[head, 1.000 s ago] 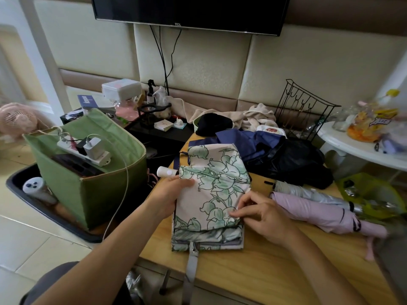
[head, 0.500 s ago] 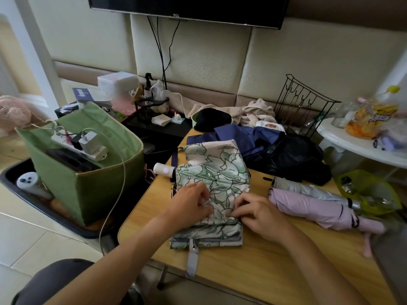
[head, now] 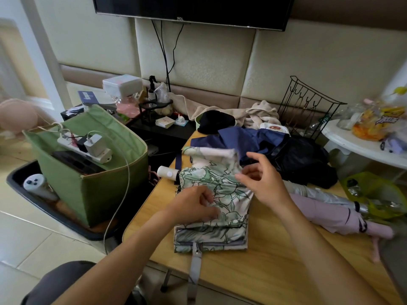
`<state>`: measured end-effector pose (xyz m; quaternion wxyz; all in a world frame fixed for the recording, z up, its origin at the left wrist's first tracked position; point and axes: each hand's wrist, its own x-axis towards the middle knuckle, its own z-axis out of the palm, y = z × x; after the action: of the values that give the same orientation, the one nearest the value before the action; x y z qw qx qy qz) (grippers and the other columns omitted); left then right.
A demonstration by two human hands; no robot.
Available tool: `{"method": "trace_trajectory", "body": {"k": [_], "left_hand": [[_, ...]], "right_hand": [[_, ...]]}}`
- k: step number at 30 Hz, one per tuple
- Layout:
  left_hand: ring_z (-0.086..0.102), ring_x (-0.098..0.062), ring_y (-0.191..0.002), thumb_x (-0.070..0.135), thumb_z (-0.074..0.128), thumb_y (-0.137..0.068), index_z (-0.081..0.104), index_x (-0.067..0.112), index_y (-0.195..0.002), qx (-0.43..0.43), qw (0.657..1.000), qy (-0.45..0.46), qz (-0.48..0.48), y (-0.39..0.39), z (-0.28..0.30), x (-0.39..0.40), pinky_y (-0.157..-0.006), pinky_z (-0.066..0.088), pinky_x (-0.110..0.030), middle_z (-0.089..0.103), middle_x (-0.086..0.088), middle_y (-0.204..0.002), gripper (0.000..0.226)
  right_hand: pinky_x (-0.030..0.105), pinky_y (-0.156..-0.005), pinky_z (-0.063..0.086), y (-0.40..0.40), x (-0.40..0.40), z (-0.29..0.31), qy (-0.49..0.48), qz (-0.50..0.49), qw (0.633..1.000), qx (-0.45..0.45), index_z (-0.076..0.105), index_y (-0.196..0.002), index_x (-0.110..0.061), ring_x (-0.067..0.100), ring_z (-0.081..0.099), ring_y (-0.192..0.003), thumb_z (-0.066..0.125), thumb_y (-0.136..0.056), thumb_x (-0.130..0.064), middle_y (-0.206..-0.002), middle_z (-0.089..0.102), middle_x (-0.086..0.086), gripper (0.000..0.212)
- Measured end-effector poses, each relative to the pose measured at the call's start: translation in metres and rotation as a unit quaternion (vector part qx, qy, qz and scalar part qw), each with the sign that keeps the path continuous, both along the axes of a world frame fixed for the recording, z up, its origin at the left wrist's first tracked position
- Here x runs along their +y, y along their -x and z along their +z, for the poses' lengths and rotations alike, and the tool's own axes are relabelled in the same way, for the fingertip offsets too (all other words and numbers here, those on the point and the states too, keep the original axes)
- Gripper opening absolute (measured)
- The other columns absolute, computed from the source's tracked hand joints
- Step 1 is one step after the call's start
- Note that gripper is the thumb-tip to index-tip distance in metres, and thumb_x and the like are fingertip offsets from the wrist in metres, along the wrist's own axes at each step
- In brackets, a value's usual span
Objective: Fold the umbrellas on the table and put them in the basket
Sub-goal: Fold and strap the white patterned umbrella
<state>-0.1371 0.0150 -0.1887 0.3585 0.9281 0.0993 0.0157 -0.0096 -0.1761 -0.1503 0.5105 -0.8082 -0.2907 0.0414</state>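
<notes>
Floral umbrella [head: 220, 194] flat on wooden table [head: 275, 260], long axis near-far, handle [head: 168, 173] pointing left; left hand [head: 193, 208] and right hand [head: 262, 183] each grip its cloth; padded wall [head: 209, 62] behind.

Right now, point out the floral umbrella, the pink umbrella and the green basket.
floral umbrella [head: 231, 195]: head view, on its leaf-print canopy.
pink umbrella [head: 323, 214]: head view, on the middle of its rolled canopy.
green basket [head: 103, 194]: head view, on its front fabric wall.
</notes>
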Motion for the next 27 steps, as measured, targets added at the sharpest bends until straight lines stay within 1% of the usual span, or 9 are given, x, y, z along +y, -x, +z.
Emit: {"method": "trace_trajectory", "body": {"k": [4,7,10,13,15,17,20,23,27], "left_hand": [[0.07,-0.019,-0.08,0.058,0.046,-0.102,0.072,0.009,-0.105,0.074,0.962,0.26,0.05,0.004,0.023,0.01,-0.078,0.055,-0.034,0.076,-0.003,-0.09,0.056],[0.075,-0.031,-0.094,0.044,0.048,-0.106,0.069,0.001,-0.103,0.071,0.919,0.369,0.117,0.006,0.029,0.019,-0.092,0.058,-0.045,0.078,-0.016,-0.096,0.048],[0.075,-0.029,-0.097,0.023,0.059,-0.102,0.067,0.001,-0.106,0.061,0.931,0.343,0.114,0.009,0.025,0.015,-0.096,0.058,-0.047,0.077,-0.018,-0.102,0.024],[0.075,-0.027,-0.097,0.015,0.06,-0.101,0.065,0.002,-0.107,0.051,0.938,0.324,0.113,0.011,0.023,0.011,-0.092,0.058,-0.041,0.077,-0.016,-0.103,0.015],[0.075,-0.027,-0.097,0.016,0.06,-0.101,0.065,0.0,-0.109,0.046,0.937,0.326,0.114,0.011,0.023,0.011,-0.092,0.058,-0.041,0.077,-0.016,-0.103,0.018],[0.075,-0.027,-0.096,0.021,0.06,-0.102,0.066,-0.002,-0.112,0.045,0.938,0.323,0.113,0.01,0.023,0.01,-0.092,0.058,-0.042,0.077,-0.016,-0.102,0.025],[0.076,-0.028,-0.094,0.048,0.048,-0.105,0.068,-0.003,-0.11,0.053,0.928,0.345,0.126,0.009,0.024,0.011,-0.092,0.06,-0.046,0.078,-0.016,-0.099,0.054],[0.074,-0.036,-0.098,0.077,0.015,-0.097,0.068,-0.005,-0.107,0.077,0.886,0.438,0.135,0.007,0.022,0.023,-0.086,0.057,-0.043,0.076,-0.023,-0.103,0.098],[0.07,-0.042,-0.108,0.092,0.004,-0.082,0.066,-0.001,-0.123,0.064,0.82,0.545,0.159,0.005,0.018,0.031,-0.102,0.051,-0.051,0.071,-0.029,-0.115,0.119]], "right_hand": [[0.03,-0.073,0.052,0.016,-0.013,-0.002,0.034,0.095,0.992,-0.071,0.074,-0.105,-0.03,0.013,0.063,-0.076,0.079,-0.09,-0.013,-0.085,0.068,-0.008,0.024],[0.032,-0.074,0.055,0.024,-0.021,-0.014,0.048,0.087,0.987,-0.128,0.072,-0.097,-0.031,0.014,0.062,-0.081,0.079,-0.09,-0.014,-0.095,0.061,-0.012,0.019],[0.026,-0.075,0.05,0.026,-0.019,-0.019,0.032,0.026,0.975,-0.216,0.065,-0.102,-0.025,0.012,0.057,-0.084,0.079,-0.089,-0.015,-0.102,0.053,-0.013,0.022],[0.03,-0.094,0.048,0.021,-0.002,-0.014,0.024,-0.037,0.96,-0.276,0.062,-0.12,-0.016,0.014,0.054,-0.109,0.08,-0.087,-0.016,-0.122,0.053,-0.004,0.038],[0.035,-0.112,0.04,0.011,0.01,-0.007,0.036,-0.061,0.966,-0.247,0.053,-0.14,-0.01,0.022,0.045,-0.134,0.081,-0.088,-0.022,-0.143,0.05,0.005,0.06],[0.032,-0.115,0.035,0.003,0.019,0.004,0.069,-0.049,0.985,-0.15,0.037,-0.156,-0.011,0.021,0.04,-0.142,0.081,-0.089,-0.034,-0.154,0.045,0.005,0.084],[0.022,-0.087,0.043,-0.001,0.023,0.015,0.101,0.006,0.993,-0.065,0.052,-0.147,-0.025,0.009,0.06,-0.111,0.083,-0.087,-0.033,-0.122,0.066,-0.007,0.069],[0.02,-0.073,0.043,0.007,0.016,0.011,0.075,0.059,0.987,-0.127,0.076,-0.099,-0.027,0.002,0.064,-0.088,0.082,-0.084,-0.013,-0.094,0.07,-0.013,0.021],[0.017,-0.074,0.046,0.022,-0.008,-0.004,0.073,0.112,0.974,-0.18,0.072,-0.087,-0.026,0.005,0.062,-0.09,0.079,-0.081,-0.002,-0.093,0.065,-0.016,0.026]]}}
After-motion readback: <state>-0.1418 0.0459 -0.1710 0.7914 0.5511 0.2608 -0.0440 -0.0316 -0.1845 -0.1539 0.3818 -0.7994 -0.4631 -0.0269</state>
